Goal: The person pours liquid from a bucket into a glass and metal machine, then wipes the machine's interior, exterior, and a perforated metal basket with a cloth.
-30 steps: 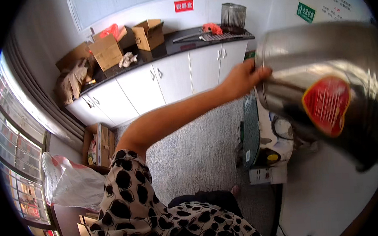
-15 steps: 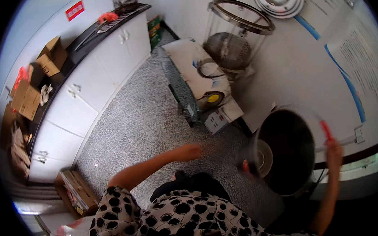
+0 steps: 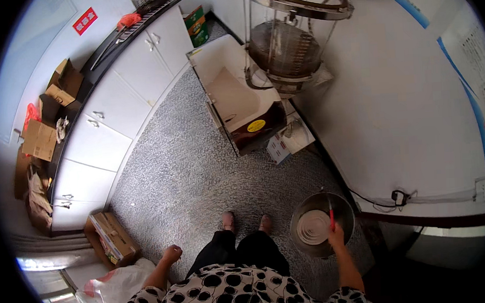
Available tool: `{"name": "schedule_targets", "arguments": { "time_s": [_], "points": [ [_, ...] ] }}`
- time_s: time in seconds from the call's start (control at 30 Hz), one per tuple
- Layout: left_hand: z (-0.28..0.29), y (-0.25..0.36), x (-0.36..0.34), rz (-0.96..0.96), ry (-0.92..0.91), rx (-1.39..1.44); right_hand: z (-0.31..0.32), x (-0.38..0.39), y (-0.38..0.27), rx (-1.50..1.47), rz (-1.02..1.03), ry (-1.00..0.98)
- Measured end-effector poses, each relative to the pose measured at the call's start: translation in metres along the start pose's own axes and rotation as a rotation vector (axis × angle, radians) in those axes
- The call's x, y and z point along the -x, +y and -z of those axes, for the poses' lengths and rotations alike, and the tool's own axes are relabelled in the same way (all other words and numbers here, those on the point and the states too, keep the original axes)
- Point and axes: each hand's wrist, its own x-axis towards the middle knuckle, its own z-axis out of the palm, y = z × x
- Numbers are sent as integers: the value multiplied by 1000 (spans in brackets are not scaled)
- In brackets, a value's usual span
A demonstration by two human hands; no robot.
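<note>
My right hand (image 3: 336, 234) is closed round the red handle (image 3: 331, 217) of a round stainless-steel bucket (image 3: 308, 247), low beside my right foot (image 3: 265, 222). The bucket's ringed bottom shows inside; I cannot tell whether it rests on the floor. My left hand (image 3: 171, 254) hangs by my left leg with fingers curled and no visible object in them, near a cardboard box (image 3: 114, 235) on the floor and a white plastic sack (image 3: 104, 287).
Ahead stand an open-topped machine (image 3: 233, 100) with a yellow sticker, a tall metal-framed apparatus (image 3: 283, 45) and a small white box (image 3: 278, 149). White cabinets (image 3: 97, 148) line the left, topped with cardboard boxes (image 3: 63, 84); a white wall (image 3: 394, 121) with a cable runs along the right.
The bucket has come down from high on the right to low beside my feet. My left hand has left it and dropped to my side; my right hand holds the handle.
</note>
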Motion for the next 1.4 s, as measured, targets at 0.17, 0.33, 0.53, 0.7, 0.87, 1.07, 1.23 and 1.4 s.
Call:
{"name": "schedule_targets", "arguments": {
  "time_s": [0.17,0.33,0.53,0.7,0.87,1.07,1.23,1.4],
  "points": [
    [-26,-64,30,201,-114,314,-78,-1,-50,69,28,-243],
    [-23,-62,54,333,-75,260,-188,2,-120,-33,16,-428],
    [44,-118,33,171,1,150,-299,-11,-272,-20,151,-566],
    [140,-119,-9,228,214,184,-364,-35,-416,-128,213,-539],
    [273,-67,-102,-1,667,50,-421,-51,-532,-385,129,-720],
    [475,54,-175,-150,842,169,-499,-59,-649,-522,123,-890],
    [635,63,-206,-224,1129,10,-550,-86,-721,-555,75,-933],
    [780,-29,-232,-140,1300,-253,-594,-144,-776,-491,111,-779]
  ]
}}
